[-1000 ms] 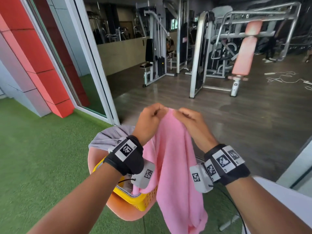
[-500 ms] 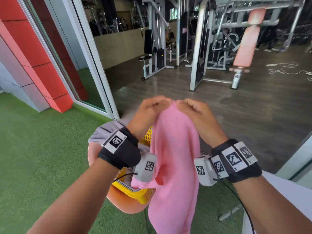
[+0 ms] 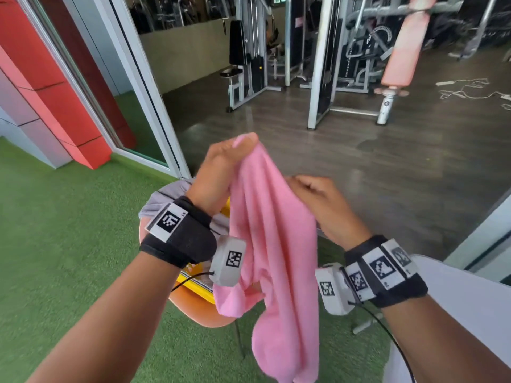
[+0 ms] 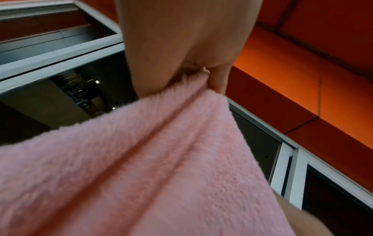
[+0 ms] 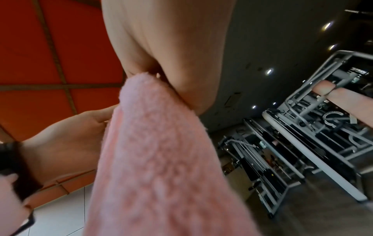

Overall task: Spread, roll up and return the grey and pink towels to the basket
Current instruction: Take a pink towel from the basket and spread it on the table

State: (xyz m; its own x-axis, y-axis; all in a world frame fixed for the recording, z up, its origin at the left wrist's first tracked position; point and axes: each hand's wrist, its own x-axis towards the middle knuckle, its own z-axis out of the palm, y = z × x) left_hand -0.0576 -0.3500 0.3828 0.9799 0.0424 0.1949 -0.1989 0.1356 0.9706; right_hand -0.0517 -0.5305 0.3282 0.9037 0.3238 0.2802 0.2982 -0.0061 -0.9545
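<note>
Head view: left hand (image 3: 221,172), centre frame, pinches the top edge of the pink towel (image 3: 273,244); right hand (image 3: 320,200), lower and to its right, has its grip closed on the same edge. Towel hangs to the bottom of frame. Behind it, centre left: yellow basket (image 3: 197,286) on an orange chair (image 3: 199,310), grey towel (image 3: 166,197) draped over it. Green turf (image 3: 55,244) at left, dark wood floor (image 3: 387,161) and gym machines (image 3: 345,64) across the top.

Left wrist view: fingers (image 4: 219,76) pinch a bunched towel fold; red wall (image 4: 302,47) upper right.

Right wrist view: towel pinched at upper centre; machines at right.
</note>
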